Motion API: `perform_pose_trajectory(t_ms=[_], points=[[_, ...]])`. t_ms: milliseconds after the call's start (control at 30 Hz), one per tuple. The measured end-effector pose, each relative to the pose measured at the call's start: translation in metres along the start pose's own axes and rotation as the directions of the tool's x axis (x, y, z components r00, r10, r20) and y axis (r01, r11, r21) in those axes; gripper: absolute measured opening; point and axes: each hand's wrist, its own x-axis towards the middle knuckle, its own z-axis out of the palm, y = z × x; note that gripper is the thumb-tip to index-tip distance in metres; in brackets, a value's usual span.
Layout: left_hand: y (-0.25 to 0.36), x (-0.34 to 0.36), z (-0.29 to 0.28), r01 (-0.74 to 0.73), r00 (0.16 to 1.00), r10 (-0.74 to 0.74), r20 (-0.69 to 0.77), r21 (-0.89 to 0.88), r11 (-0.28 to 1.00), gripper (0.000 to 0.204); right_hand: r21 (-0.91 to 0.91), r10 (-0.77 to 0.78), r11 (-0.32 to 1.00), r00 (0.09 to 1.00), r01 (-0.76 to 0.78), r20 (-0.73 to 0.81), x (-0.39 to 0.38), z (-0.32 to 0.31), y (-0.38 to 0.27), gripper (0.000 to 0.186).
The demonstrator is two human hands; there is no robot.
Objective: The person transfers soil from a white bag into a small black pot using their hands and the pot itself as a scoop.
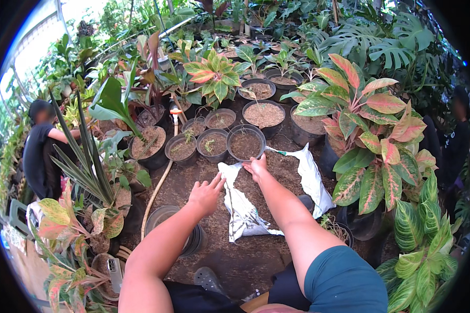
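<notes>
My right hand [256,169] grips the near rim of a black pot [245,142] of dark soil, among other soil-filled pots. My left hand [206,195] is raised with fingers apart, near the upper edge of a torn white sack [239,216]. Loose soil covers the ground between this sack and a second white sack piece [313,185] on the right. A stack of black pots [162,219] is partly hidden behind my left forearm. Small pots with thin seedlings [212,140] stand just left of the held pot.
Leafy potted plants [376,156] crowd both sides and the back. A pale hose [154,201] runs along the left. A phone [115,274] rests at lower left. A person [44,151] crouches at far left; another person [454,146] is at far right.
</notes>
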Motion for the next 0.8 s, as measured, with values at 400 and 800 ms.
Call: perform_pose_trajectory(t_ms=[400, 800], points=[[0.007, 0.016, -0.012, -0.019, 0.998, 0.019, -0.059, -0.008, 1.000, 0.093, -0.124, 0.021, 0.992, 1.000, -0.020, 0.005, 0.027, -0.020, 0.004, 0.041], [0.012, 0.023, -0.001, -0.042, 0.998, 0.043, -0.040, 0.011, 0.999, 0.093, -0.938, -0.324, 0.153, 0.913, 0.310, 0.249, -0.034, -0.010, -0.011, 0.064]])
